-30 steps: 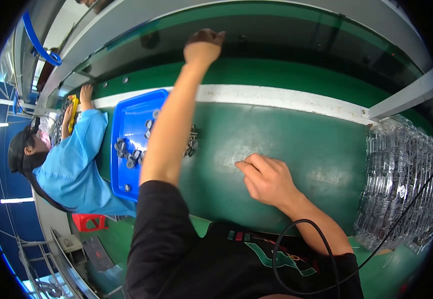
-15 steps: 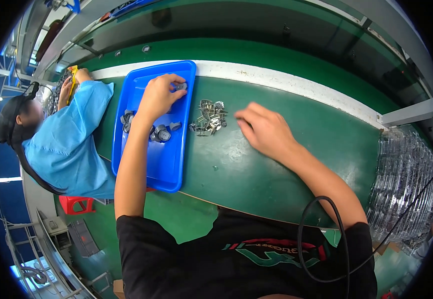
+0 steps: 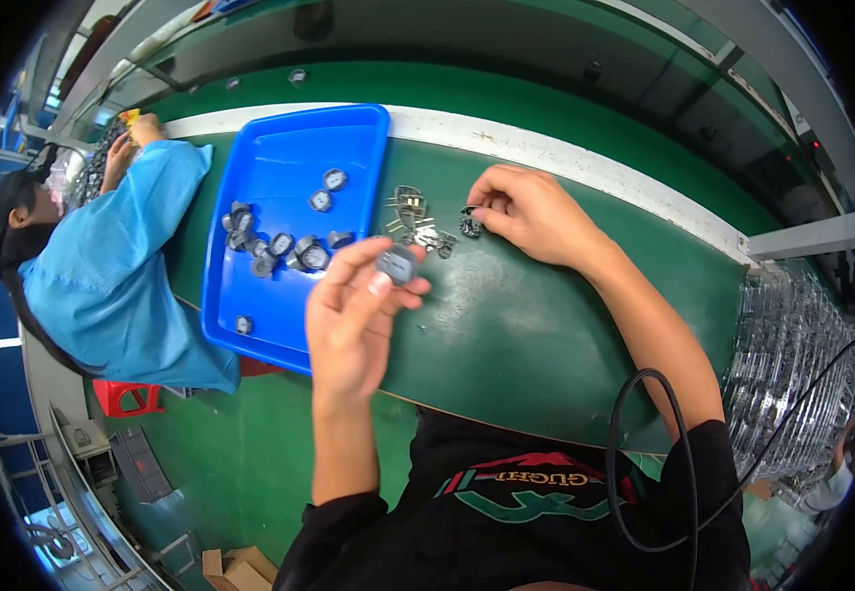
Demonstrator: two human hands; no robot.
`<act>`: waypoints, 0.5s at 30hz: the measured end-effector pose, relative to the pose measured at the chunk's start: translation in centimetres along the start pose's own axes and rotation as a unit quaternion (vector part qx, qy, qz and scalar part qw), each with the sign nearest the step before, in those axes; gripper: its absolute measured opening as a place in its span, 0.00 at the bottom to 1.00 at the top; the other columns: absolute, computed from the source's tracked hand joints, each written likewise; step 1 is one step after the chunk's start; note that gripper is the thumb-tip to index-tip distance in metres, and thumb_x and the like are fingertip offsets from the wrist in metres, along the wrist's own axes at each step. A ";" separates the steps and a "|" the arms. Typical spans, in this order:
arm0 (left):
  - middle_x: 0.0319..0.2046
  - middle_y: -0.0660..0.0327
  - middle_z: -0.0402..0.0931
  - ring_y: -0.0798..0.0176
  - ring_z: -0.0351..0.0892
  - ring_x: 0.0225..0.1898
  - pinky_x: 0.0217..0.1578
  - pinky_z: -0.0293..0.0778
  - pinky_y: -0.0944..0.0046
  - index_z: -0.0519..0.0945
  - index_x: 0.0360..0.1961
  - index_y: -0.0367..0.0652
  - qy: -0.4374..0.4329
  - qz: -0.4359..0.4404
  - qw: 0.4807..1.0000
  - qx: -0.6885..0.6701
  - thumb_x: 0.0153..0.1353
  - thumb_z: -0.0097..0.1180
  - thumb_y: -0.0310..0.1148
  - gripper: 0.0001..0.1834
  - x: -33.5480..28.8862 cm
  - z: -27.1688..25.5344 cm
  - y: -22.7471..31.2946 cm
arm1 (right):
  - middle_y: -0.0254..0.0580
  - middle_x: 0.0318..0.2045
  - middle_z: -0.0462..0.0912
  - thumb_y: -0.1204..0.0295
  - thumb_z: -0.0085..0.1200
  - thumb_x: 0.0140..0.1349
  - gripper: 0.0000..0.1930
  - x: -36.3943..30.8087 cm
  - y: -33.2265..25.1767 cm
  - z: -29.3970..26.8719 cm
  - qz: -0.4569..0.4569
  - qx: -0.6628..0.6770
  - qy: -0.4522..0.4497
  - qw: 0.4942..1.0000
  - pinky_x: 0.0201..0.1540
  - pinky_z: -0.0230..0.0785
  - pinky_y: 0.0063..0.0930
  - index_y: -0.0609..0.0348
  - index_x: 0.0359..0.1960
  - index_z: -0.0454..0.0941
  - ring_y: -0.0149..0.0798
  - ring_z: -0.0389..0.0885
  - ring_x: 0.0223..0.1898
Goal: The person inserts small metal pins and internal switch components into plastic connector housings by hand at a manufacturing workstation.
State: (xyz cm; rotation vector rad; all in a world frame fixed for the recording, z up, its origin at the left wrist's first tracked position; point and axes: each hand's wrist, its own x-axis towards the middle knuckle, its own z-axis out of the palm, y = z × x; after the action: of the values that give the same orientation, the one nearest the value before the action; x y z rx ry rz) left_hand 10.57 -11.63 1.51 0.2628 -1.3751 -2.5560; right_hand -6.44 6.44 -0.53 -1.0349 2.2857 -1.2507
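Observation:
My left hand (image 3: 353,320) is raised over the near right edge of the blue tray (image 3: 294,158), its fingers closed around a grey round plastic housing (image 3: 398,263). Between the thumb and fingers of my right hand (image 3: 536,217) is a small dark part with metal bits (image 3: 470,225), just above the green table. Beside it lies a loose pile of small metal parts (image 3: 415,212), some with pins. Several more grey housings (image 3: 312,256) are scattered in the tray, mostly in its middle and left.
A co-worker in a blue top (image 3: 132,266) sits to the left, hands at the bench. Stacked clear plastic trays (image 3: 791,364) stand at the right end of the green table (image 3: 565,364). A black cable (image 3: 612,463) loops before my right arm. A white rail (image 3: 545,163) runs along the back.
My left hand has come out of the tray toward me, turned palm up with the grey housing. My right hand has closed on a small part at the pile's right side.

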 end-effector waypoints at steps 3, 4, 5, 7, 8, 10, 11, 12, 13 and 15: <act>0.51 0.39 0.78 0.52 0.84 0.43 0.43 0.81 0.60 0.71 0.59 0.32 -0.029 -0.064 0.992 -0.105 0.68 0.50 0.27 0.19 -0.7 1.8 -3.3 | 0.42 0.33 0.81 0.80 0.60 0.57 0.06 -4.0 -0.1 -0.6 -0.065 -0.023 0.123 0.990 0.36 0.75 0.31 0.63 0.37 0.80 0.41 0.81 0.32; 0.51 0.39 0.77 0.52 0.84 0.43 0.43 0.81 0.60 0.71 0.59 0.32 -0.030 -0.086 0.987 -0.129 0.69 0.50 0.27 0.19 -0.7 2.5 -4.1 | 0.42 0.34 0.81 0.81 0.59 0.57 0.05 -5.3 0.1 -0.7 -0.138 -0.066 0.189 0.970 0.38 0.76 0.32 0.64 0.35 0.80 0.43 0.82 0.35; 0.51 0.39 0.77 0.52 0.84 0.43 0.43 0.81 0.60 0.71 0.59 0.32 -0.033 -0.098 0.985 -0.138 0.69 0.50 0.27 0.19 -0.6 3.1 -4.8 | 0.42 0.36 0.81 0.83 0.60 0.54 0.07 -6.7 -0.1 -0.9 -0.144 -0.094 0.209 0.963 0.38 0.77 0.31 0.64 0.35 0.80 0.43 0.82 0.36; 0.51 0.39 0.77 0.53 0.84 0.43 0.43 0.81 0.60 0.70 0.60 0.32 -0.040 -0.121 0.984 -0.128 0.70 0.49 0.28 0.19 -0.4 4.1 -6.2 | 0.41 0.37 0.81 0.83 0.61 0.53 0.07 -9.3 1.1 -0.8 -0.137 -0.151 0.210 0.956 0.37 0.77 0.31 0.63 0.34 0.80 0.42 0.83 0.37; 0.51 0.39 0.77 0.53 0.84 0.43 0.43 0.81 0.60 0.70 0.60 0.32 -0.040 -0.134 0.981 -0.134 0.70 0.49 0.28 0.19 -0.4 4.4 -6.7 | 0.41 0.38 0.81 0.83 0.61 0.51 0.08 -10.5 1.6 -0.6 -0.146 -0.198 0.209 0.947 0.36 0.77 0.31 0.63 0.34 0.81 0.42 0.83 0.37; 0.51 0.39 0.77 0.53 0.84 0.43 0.43 0.80 0.61 0.70 0.60 0.32 -0.068 -0.142 0.981 -0.114 0.70 0.49 0.29 0.20 0.0 4.7 -7.3 | 0.41 0.39 0.82 0.82 0.61 0.49 0.08 -12.6 2.0 -0.7 -0.129 -0.236 0.208 0.941 0.35 0.78 0.31 0.62 0.33 0.81 0.42 0.83 0.36; 0.52 0.37 0.76 0.51 0.84 0.43 0.44 0.81 0.61 0.69 0.60 0.33 -0.071 -0.150 0.981 -0.100 0.69 0.49 0.30 0.20 0.0 4.7 -7.5 | 0.42 0.39 0.82 0.82 0.62 0.48 0.09 -13.4 2.2 -0.9 -0.146 -0.258 0.205 0.933 0.34 0.78 0.31 0.62 0.33 0.81 0.43 0.83 0.35; 0.52 0.37 0.76 0.51 0.84 0.43 0.44 0.81 0.61 0.69 0.60 0.33 -0.074 -0.158 0.979 -0.103 0.69 0.49 0.30 0.20 0.0 5.0 -7.8 | 0.43 0.38 0.82 0.81 0.63 0.47 0.09 -14.1 2.4 -1.1 -0.165 -0.279 0.203 0.924 0.33 0.78 0.32 0.62 0.32 0.81 0.44 0.83 0.34; 0.53 0.37 0.75 0.51 0.84 0.44 0.44 0.81 0.60 0.69 0.60 0.33 -0.078 -0.167 0.980 -0.080 0.70 0.48 0.29 0.20 0.0 5.4 -8.0 | 0.45 0.36 0.82 0.84 0.64 0.48 0.10 -14.5 2.5 -1.1 -0.170 -0.264 0.230 0.921 0.31 0.77 0.29 0.63 0.33 0.81 0.41 0.83 0.33; 0.55 0.38 0.74 0.51 0.84 0.45 0.45 0.81 0.60 0.69 0.60 0.33 -0.081 -0.177 0.979 -0.055 0.70 0.48 0.29 0.19 -0.3 6.3 -8.1 | 0.45 0.35 0.82 0.85 0.64 0.50 0.10 -15.0 1.4 -0.7 -0.113 -0.150 0.283 0.941 0.30 0.76 0.27 0.64 0.34 0.81 0.38 0.83 0.33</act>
State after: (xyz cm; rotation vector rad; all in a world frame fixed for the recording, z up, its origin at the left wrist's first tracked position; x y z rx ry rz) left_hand 8.31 -2.23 -1.83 0.3102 -1.3357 -2.9946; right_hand 2.76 18.36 -2.02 -1.1822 2.9359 -1.4709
